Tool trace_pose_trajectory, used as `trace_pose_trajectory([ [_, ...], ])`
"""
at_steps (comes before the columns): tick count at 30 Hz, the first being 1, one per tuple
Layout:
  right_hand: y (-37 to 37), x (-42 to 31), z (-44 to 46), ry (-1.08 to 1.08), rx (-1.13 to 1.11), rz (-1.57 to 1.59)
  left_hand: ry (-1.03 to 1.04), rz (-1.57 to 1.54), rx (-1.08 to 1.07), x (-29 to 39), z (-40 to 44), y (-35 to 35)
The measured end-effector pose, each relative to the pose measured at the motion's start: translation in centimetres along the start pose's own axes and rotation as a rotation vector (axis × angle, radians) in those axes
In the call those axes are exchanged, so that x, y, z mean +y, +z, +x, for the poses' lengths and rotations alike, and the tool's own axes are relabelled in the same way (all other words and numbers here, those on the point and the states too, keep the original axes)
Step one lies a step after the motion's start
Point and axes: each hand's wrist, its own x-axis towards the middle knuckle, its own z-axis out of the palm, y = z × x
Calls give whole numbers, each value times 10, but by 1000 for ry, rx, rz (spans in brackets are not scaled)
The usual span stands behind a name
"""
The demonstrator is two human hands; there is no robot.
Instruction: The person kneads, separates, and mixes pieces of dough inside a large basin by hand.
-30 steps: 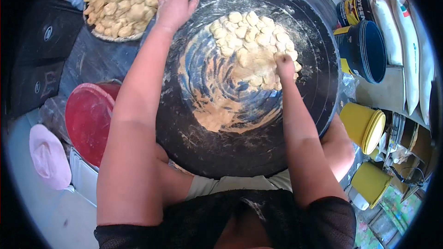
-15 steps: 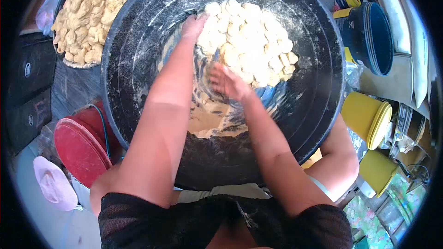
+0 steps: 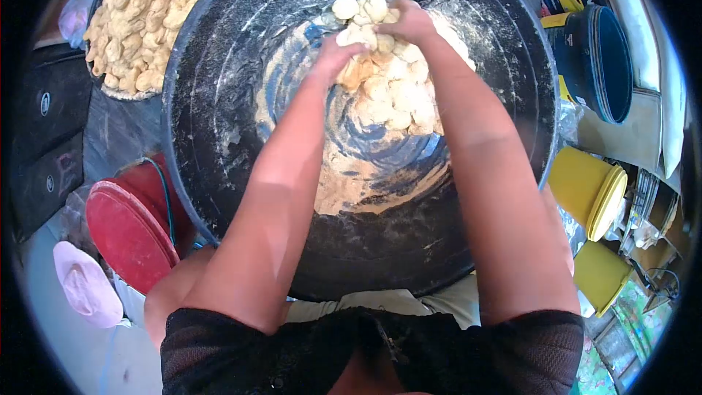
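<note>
At far left, lying brim up against the pale floor, a pink hat (image 3: 88, 285). Next to it, a red bucket (image 3: 124, 230) tipped toward the camera, closed off by a red lid. Farther up, beside the big tub, a round basket (image 3: 124, 94) heaped to the rim with tan, lumpy shaped pieces (image 3: 150, 18).

Then the wide black tub (image 3: 219, 128), nearly across the middle of the view, dusted white around the walls and smeared with tan powder (image 3: 347, 186) on the near part of the floor. Inside, toward the far side, pale dough-like pieces (image 3: 398, 95) in a loose heap. At the heap's left edge, the left hand (image 3: 335, 57), part-open, thumb out across the nearest pieces. Just across from it, at the far edge, the right hand (image 3: 411, 22), also part-open, thumb spread inward. Cupping a small cluster from both sides; hard to say whether gripped or merely touched, with most fingertips hidden.

Just changed: right hand brought from the heap's near-left side around to the far edge, now facing the left. Now closing in a portion of the pieces between two palms rather than sweeping alongside.

Right of the tub, a dark blue bucket (image 3: 614, 66), mouth turned sideways; below, a yellow bucket (image 3: 578, 183) with a yellow lid on, then a second yellow bucket (image 3: 599, 276).
</note>
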Motion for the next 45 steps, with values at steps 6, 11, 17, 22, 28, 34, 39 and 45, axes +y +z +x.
trace_pose_trajectory([
  [6, 19, -12, -13, -124, 219, -320, -286, -682, -47, -31, -36, -9],
  [11, 7, -12, -44, -368, -174, 79, -98, -973, -38, -65, -92, 2],
  [17, 98, -35, -194, -384, -163, 449, -52, -1005, -7, -78, -181, -4],
  [22, 84, -41, -281, 89, -580, 1249, -60, -736, -50, -5, -224, -14],
  [28, -78, -75, -343, -123, -425, 1659, 191, -664, -154, 138, -304, 37],
  [34, -162, -126, -429, -517, 15, 1527, 129, -630, -214, 177, -403, 88],
  [39, -161, -133, -456, -701, 187, 992, 118, -484, -297, 164, -436, 114],
  [45, -185, -118, -457, -490, 63, 1406, -54, -803, -405, 147, -439, 117],
])
